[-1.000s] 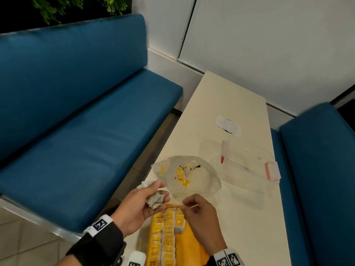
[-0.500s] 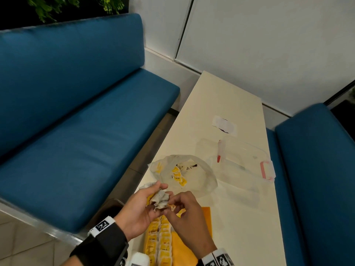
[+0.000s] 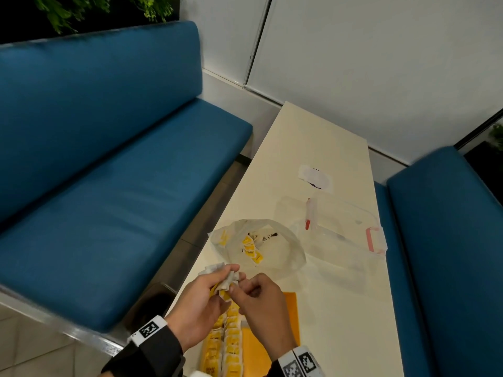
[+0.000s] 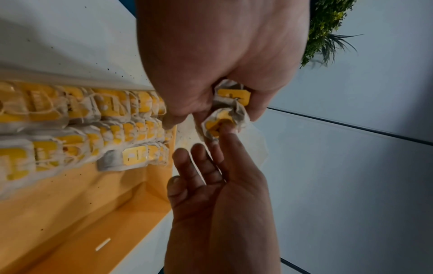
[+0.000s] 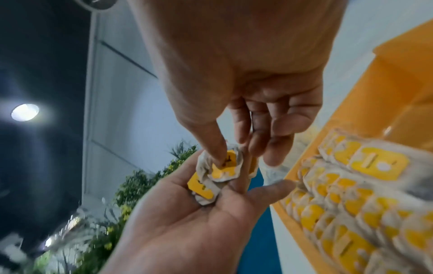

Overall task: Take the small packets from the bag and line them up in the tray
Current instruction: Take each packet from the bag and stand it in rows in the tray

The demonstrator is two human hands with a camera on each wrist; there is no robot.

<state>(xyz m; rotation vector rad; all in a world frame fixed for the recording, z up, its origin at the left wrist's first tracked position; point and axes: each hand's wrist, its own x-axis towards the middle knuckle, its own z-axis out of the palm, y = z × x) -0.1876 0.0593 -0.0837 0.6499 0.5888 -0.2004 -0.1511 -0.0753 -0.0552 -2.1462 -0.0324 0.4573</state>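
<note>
Two hands meet above the tray: the left hand (image 3: pixel 200 306) cups two crumpled packets (image 5: pixel 214 178), and the right hand (image 3: pixel 258 303) pinches the upper one. Just below the grip, one orange tray (image 3: pixel 290 306) holds two rows of packets (image 4: pixel 93 118), too many and too blurred to count. Beyond the grip lie one bag (image 3: pixel 283 257) with about four packets (image 3: pixel 251 247) inside, and one clear box (image 3: pixel 351 240).

The packets (image 4: pixel 131 111) were pale grey-white with yellow tags, rowed in an orange-yellow tray (image 3: pixel 290 317). At twelve o'clock, the clear bag (image 3: pixel 283 248) showed yellow tags; blue benches (image 3: pixel 114 186) flanked a cream table (image 3: pixel 313 142).
</note>
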